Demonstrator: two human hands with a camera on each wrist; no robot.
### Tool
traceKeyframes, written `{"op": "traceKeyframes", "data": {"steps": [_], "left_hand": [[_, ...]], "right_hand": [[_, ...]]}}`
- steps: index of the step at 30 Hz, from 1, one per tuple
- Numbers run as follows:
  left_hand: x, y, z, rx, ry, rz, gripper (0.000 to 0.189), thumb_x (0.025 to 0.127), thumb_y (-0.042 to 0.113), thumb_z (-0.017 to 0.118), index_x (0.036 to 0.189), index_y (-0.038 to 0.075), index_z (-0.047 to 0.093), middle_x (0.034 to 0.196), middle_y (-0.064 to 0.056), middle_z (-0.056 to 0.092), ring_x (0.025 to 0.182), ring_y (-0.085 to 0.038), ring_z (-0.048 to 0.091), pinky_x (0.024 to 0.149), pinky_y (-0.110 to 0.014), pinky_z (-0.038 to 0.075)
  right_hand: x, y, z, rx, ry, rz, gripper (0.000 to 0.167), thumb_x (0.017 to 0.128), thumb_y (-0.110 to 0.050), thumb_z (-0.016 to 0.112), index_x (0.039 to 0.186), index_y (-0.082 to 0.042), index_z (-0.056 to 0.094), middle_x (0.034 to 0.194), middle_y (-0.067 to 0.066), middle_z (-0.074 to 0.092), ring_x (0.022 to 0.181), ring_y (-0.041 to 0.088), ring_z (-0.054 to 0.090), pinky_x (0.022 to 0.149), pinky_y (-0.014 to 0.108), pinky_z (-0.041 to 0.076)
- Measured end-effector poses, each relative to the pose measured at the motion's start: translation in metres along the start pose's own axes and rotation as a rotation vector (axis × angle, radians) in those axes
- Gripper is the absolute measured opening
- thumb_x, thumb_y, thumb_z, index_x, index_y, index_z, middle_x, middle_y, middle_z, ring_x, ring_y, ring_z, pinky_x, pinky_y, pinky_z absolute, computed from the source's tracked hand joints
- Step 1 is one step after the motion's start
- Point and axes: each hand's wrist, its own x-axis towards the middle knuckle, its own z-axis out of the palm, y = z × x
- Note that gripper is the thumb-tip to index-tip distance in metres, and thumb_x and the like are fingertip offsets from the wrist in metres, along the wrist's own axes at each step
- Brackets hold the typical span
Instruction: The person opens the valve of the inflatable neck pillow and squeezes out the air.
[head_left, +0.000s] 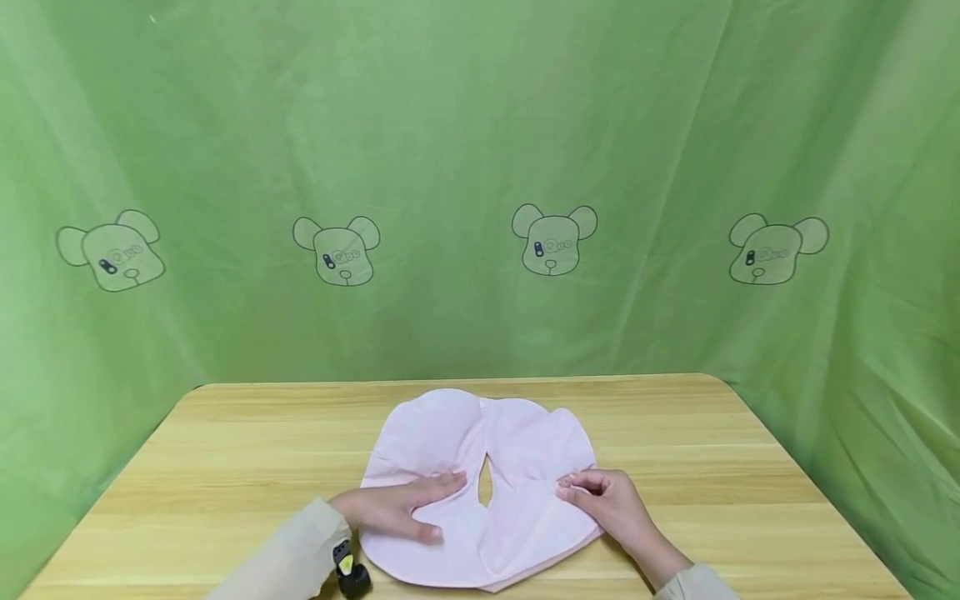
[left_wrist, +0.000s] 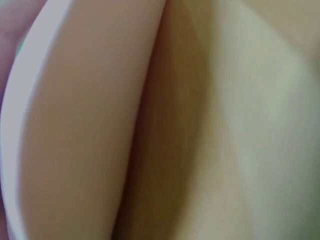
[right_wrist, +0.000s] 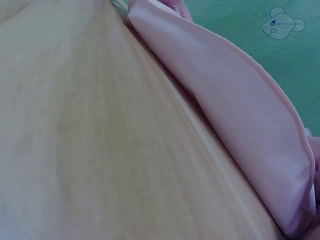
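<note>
A pale pink, soft fabric piece (head_left: 427, 437) with a rounded, lobed outline lies near the front of the table. Through a narrow slit at its middle the wood shows. My left hand (head_left: 397, 507) rests on the left half, fingers stretched and thumb spread apart. On the right side, my right hand (head_left: 613, 507) pinches the fabric between thumb and fingers close to its edge. The right wrist view shows the fabric's underside (right_wrist: 225, 100) lifted off the wood along this rim. In the blurred left wrist view, the fabric's curved edge (left_wrist: 75, 125) also stands off the table.
The wooden table (head_left: 262, 442) has rounded far corners. Behind it and along both sides hangs a green curtain (head_left: 450, 125) with printed bear heads. A black device (head_left: 352, 575) is strapped to the left wrist, close to the fabric's left edge.
</note>
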Motion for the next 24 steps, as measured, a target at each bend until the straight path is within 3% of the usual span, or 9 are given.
{"op": "traceKeyframes", "data": {"steps": [4,11,19,24], "left_hand": [[0.002,0.002,0.003,0.024,0.002,-0.007,0.076,0.093,0.045,0.053,0.152,0.014,0.016,0.158,-0.005,0.012,0.144,-0.026,0.008,0.117,-0.044,0.01],[0.005,0.005,0.009,0.034,0.017,-0.029,0.084,0.089,0.049,0.057,0.151,0.013,0.015,0.159,-0.004,0.007,0.145,-0.025,0.004,0.117,-0.044,0.006],[0.01,0.006,0.016,0.194,0.042,-0.009,0.092,0.085,0.052,0.061,0.151,0.006,0.015,0.158,-0.011,0.008,0.145,-0.026,0.004,0.117,-0.043,0.006],[0.012,0.006,0.017,0.248,0.041,-0.012,0.092,0.085,0.053,0.06,0.15,0.006,0.015,0.158,-0.012,0.008,0.144,-0.028,0.005,0.117,-0.045,0.007]], "right_hand": [[0.001,0.002,-0.001,0.014,-0.009,-0.008,0.014,0.075,-0.008,0.078,0.086,0.001,0.074,0.084,0.006,0.072,0.077,0.002,0.061,0.072,0.017,0.048],[0.001,0.002,0.0,0.031,-0.023,-0.014,0.013,0.076,-0.007,0.077,0.086,0.001,0.074,0.084,0.006,0.072,0.076,0.001,0.06,0.07,0.017,0.048],[0.001,-0.001,0.0,-0.002,0.001,0.007,0.014,0.075,-0.009,0.078,0.085,0.001,0.074,0.084,0.007,0.072,0.075,0.002,0.06,0.071,0.018,0.048],[0.001,0.0,0.001,0.009,-0.002,0.005,0.015,0.075,-0.008,0.078,0.085,0.001,0.073,0.084,0.008,0.072,0.075,0.002,0.061,0.07,0.018,0.049]]}}
